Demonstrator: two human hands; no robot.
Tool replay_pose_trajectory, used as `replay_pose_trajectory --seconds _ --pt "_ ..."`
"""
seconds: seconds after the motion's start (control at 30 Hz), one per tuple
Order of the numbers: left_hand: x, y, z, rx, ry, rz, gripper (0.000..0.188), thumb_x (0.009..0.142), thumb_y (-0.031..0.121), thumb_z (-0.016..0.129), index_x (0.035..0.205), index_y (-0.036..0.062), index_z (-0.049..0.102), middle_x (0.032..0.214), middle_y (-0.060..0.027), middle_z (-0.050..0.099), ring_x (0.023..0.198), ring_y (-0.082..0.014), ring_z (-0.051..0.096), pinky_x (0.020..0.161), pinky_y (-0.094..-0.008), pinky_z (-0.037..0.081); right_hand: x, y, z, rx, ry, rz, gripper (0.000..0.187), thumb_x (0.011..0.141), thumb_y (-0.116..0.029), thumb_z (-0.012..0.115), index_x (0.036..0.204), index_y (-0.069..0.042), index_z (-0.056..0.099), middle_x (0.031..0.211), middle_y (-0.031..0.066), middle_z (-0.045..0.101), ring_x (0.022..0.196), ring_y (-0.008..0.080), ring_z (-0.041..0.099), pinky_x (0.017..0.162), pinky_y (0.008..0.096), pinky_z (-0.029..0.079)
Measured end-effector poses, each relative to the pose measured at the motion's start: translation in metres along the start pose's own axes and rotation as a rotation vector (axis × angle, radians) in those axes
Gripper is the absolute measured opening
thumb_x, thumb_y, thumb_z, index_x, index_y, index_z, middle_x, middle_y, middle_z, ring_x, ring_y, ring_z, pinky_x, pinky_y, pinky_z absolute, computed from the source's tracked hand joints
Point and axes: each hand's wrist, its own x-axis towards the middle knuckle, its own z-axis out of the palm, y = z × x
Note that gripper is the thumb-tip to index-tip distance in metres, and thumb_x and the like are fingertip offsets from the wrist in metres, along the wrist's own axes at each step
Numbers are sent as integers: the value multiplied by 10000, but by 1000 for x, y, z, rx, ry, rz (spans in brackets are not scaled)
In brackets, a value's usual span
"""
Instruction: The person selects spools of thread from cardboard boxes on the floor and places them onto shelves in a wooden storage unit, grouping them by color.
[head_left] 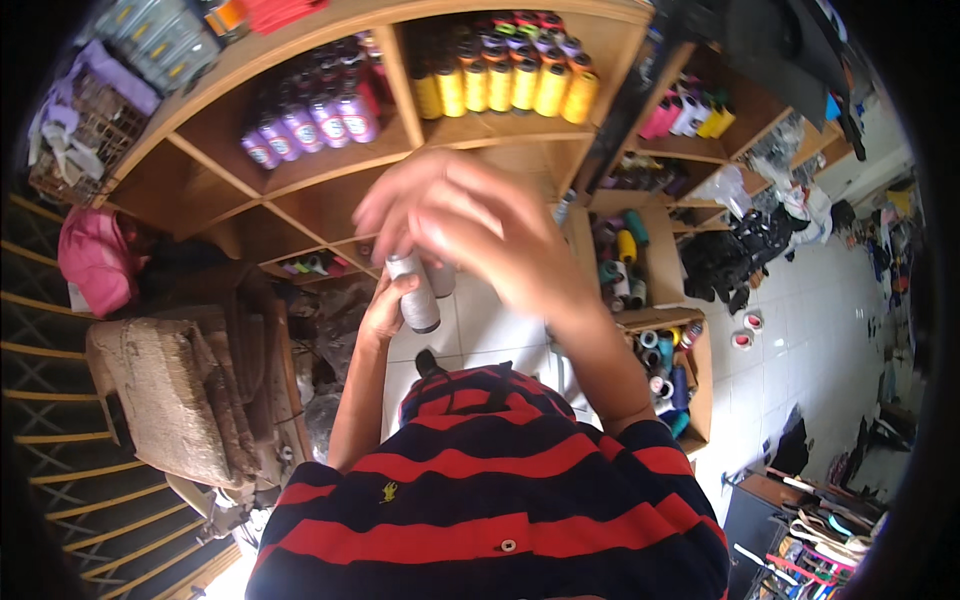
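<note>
My left hand [384,308] is closed round a grey spool of thread [417,300], which is tilted in front of my body. A second greyish spool [441,279] shows just behind it; whether the same hand holds it I cannot tell. My right hand [455,215] is raised above the spools, its fingers bent and its thumb low. Motion smears its fingertips near the spool top, so any thread between them cannot be made out.
Ahead stands a wooden shelf [345,165] with purple spools [315,125] and yellow spools [503,88]. Cardboard boxes of mixed spools [668,365] are at my right. At my left are a brown cloth-covered pile [160,400] and a pink bag [97,258]. Tape rolls [742,340] lie on the tiled floor.
</note>
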Motion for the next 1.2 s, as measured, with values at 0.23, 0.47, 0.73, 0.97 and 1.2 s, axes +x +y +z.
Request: replay_pose_trajectory --seconds 0.23,0.47,0.73,0.97,1.2 --pt "35 107 -67 156 -233 92 489 659 391 686 987 42 590 963 -73 595 928 -188 542 834 -324 429 45 147 -12 -576 194 407 409 851 -221 672 1176 -10 542 1001 100 633 816 160 604 698 293 505" --pt "58 128 -110 32 -243 74 410 713 341 659 974 35 579 931 -65 576 846 -172 562 734 -306 475 76 181 -2 -667 237 352 377 830 -161 705 1139 -13 548 1013 67 619 910 109 561 754 256 479" --pt "64 91 -156 -71 -147 157 289 796 267 633 960 39 565 1225 -123 539 1123 -251 532 889 -364 428 161 178 -46 -1645 156 390 417 769 -57 654 1167 -22 538 1132 219 572 1042 389 555 883 424 450" --pt "34 89 -174 -98 -101 82 299 783 258 650 984 55 561 1127 -114 580 1039 -227 564 844 -357 468 211 213 -76 -1960 -43 466 265 752 29 546 1007 -27 595 1047 209 593 1007 382 582 837 454 477" --pt "19 90 -183 -99 -75 102 339 769 300 636 986 52 554 1251 -180 535 1114 -278 541 892 -392 456 223 243 -114 -1953 -119 612 314 726 92 550 1021 3 608 1097 228 595 1061 378 571 872 446 476"
